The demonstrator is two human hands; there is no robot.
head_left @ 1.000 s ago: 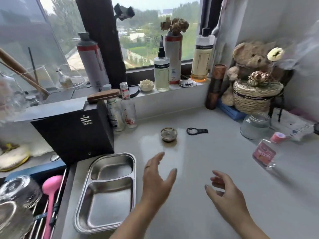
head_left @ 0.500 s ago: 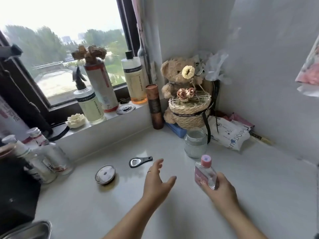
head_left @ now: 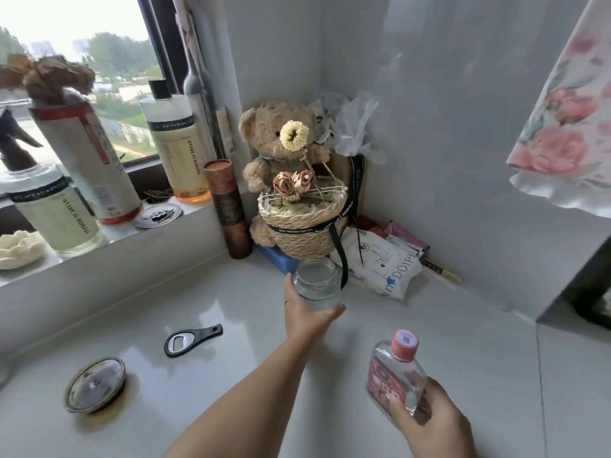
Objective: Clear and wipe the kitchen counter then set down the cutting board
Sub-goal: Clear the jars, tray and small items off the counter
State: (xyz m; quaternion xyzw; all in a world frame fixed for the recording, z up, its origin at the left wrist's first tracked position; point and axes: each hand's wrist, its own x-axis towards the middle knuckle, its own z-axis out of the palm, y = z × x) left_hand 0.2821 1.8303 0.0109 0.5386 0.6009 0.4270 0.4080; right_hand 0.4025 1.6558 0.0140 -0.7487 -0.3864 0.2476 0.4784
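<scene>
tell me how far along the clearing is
Nothing looks finished. In hand: the left hand grips the glass jar, the right hand holds the pink-capped bottle. Left: the bottle opener and lid lie on the counter; no cloth or cutting board is in view, so wiping and the board remain.

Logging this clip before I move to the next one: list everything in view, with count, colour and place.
counter: 1, white, across the foreground
teddy bear: 1, tan, in the corner
basket: 1, straw, before the teddy bear
glass jar: 1, clear, in front of the basket
small bottle: 1, clear, pink cap, at right
bottle opener: 1, black, flat on the counter
round lid: 1, dull metal, counter near left
tall bottles: 3, pale, grey-red, amber, on the windowsill
tube: 1, brown, upright beside the windowsill
packet: 1, white, right of the basket
left grip: 1, bare hand, holds the glass jar
right grip: 1, bare hand, holds the small bottle
</scene>
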